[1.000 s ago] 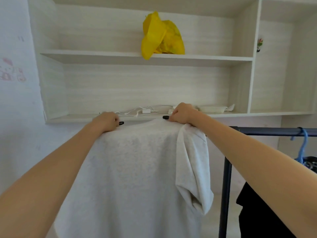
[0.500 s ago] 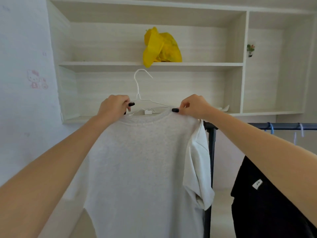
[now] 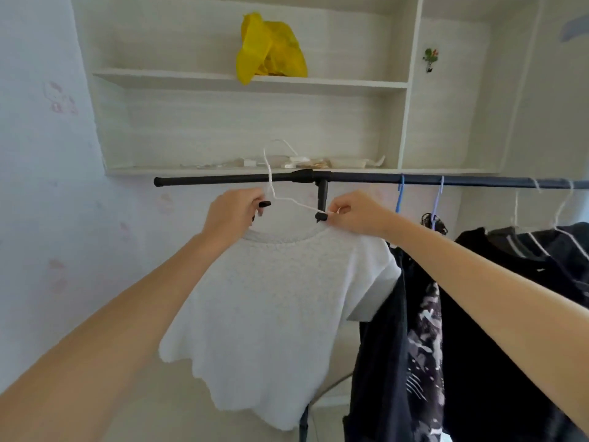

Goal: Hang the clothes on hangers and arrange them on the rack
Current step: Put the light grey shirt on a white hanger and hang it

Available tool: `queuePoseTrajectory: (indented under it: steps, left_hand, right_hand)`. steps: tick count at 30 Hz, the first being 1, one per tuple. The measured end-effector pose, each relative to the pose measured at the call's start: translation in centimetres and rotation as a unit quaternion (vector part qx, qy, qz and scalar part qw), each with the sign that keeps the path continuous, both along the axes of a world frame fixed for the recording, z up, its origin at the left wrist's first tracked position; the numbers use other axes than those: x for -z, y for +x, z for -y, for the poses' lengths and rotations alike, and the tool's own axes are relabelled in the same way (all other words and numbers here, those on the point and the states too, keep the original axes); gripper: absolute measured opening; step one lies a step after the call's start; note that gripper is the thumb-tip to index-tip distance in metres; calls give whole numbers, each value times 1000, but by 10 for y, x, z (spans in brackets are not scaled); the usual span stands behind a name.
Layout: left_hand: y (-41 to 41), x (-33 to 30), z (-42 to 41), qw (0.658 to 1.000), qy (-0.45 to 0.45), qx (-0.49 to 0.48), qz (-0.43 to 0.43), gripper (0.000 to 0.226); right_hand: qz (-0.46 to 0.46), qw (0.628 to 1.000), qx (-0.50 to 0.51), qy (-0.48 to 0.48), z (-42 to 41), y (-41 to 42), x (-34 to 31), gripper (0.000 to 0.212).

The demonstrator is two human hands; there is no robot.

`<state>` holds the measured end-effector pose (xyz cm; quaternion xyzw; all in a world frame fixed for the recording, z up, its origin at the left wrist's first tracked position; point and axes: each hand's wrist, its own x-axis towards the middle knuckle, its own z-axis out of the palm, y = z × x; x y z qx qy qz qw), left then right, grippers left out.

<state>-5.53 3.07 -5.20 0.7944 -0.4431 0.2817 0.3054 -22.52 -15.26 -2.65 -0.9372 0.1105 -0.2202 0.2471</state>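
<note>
Both hands hold a white shirt (image 3: 280,311) up on a white hanger (image 3: 280,193), just below the black rail (image 3: 223,179). The left hand (image 3: 234,213) has its fingers pinched on the left shoulder by the collar; the right hand (image 3: 357,215) pinches the right shoulder. The hanger's hook rises in front of the rail, left of its joint. Dark clothes (image 3: 478,314) hang to the right. A yellow bag (image 3: 271,47) sits on the shelf (image 3: 191,78).

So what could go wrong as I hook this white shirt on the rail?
The white hanger hook looks level with the black rail, left of the joint; it might catch there or miss. The left hand and right hand pinch the white shirt at its collar, so it could slip off.
</note>
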Motion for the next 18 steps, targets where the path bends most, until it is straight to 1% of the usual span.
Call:
queuePoseTrajectory:
  steps: [2,5,9,11,13,15,16,18]
  left_hand:
    - [-20,7,7,999,-6,28,-22,29]
    - [-48,13,22,996,12,75,-50,27]
    - [-73,22,49,991,26,111,-65,27]
    - [-82,31,63,989,43,124,-75,25]
    - [-89,39,76,985,61,132,-93,25]
    - [-94,44,89,983,83,127,-101,35]
    - [-95,46,95,983,93,119,-101,42]
    - [-97,49,105,981,116,112,-106,46]
  right_hand:
    - [-22,999,-9,45,-5,-23,8,22]
    - [-76,992,-15,102,-9,-61,9,16]
    - [-95,970,-60,217,-11,-91,13,18]
    - [-95,956,-66,269,-9,-98,19,24]
    - [-97,948,-57,299,-5,-99,26,32]
    - [-93,943,-25,318,2,-101,31,38]
    - [-95,942,-11,323,7,-101,35,38]
    - [-107,939,19,325,13,-102,39,29]
